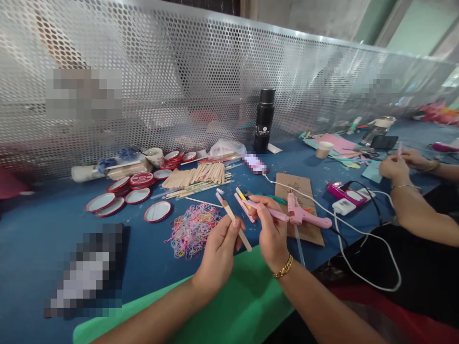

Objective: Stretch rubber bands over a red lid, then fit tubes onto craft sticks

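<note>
My left hand (220, 248) is closed round a flat wooden stick (233, 221) that points up and to the left. My right hand (270, 231) pinches a pink stick or pen (267, 210) that reaches right toward a pink glue gun (303, 215) lying on a brown paper sheet (304, 188); a few more pink and yellow sticks (244, 203) poke out behind its fingers. A gold bracelet (283, 268) circles my right wrist. Both hands hover over the blue table (53, 239), just above a green sheet (236, 306).
A heap of coloured rubber bands (191, 228), a pile of wooden sticks (197, 176), several red-rimmed lids (136, 191) and a black flask (264, 119) lie ahead. White cables (358, 234) trail right. Another person's hands (398, 167) work at the right. A perforated metal screen (179, 71) backs the table.
</note>
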`<state>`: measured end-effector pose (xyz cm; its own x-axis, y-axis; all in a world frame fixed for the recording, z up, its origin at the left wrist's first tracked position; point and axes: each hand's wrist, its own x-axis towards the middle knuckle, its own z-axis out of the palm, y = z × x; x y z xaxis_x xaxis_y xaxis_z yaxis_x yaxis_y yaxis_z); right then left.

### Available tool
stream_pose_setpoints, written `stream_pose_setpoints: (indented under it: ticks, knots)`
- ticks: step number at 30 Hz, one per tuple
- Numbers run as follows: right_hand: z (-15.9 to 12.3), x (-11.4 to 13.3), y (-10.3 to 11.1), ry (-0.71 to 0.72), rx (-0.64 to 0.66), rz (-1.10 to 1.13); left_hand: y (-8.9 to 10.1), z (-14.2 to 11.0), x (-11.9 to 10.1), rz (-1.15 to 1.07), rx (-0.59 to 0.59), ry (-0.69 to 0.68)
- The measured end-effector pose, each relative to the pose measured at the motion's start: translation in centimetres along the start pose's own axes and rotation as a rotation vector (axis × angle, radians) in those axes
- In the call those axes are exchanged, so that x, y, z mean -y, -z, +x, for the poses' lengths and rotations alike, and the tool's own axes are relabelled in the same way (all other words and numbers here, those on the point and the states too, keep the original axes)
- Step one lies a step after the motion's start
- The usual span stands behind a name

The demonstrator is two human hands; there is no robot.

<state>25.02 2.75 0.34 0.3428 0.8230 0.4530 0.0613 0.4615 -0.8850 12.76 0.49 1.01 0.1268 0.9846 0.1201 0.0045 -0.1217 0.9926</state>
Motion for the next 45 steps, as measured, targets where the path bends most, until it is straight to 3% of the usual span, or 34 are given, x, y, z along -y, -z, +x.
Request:
stream_pose_setpoints:
  ticks: [7,19,24,45]
  knots:
    - [-0.8,0.0,0.7,0.185,0.03,-0.123,0.3,-0.3,2.1,0.021,0.044,0.049]
    - [-1.5,1.4,-0.2,0.479,0.15,-0.231,0.3,-0.3,1.5,-0.076,0.063,-0.015]
    - [-1.9,1.4,-0.2,0.505,0.125,-0.261,0.6,-0.5,1.3,-0.058,0.059,-0.061]
    - [-1.8,0.6,0.0,0.497,0.026,-0.292,0.3,0.1,2.1,-0.055,0.121,-0.011]
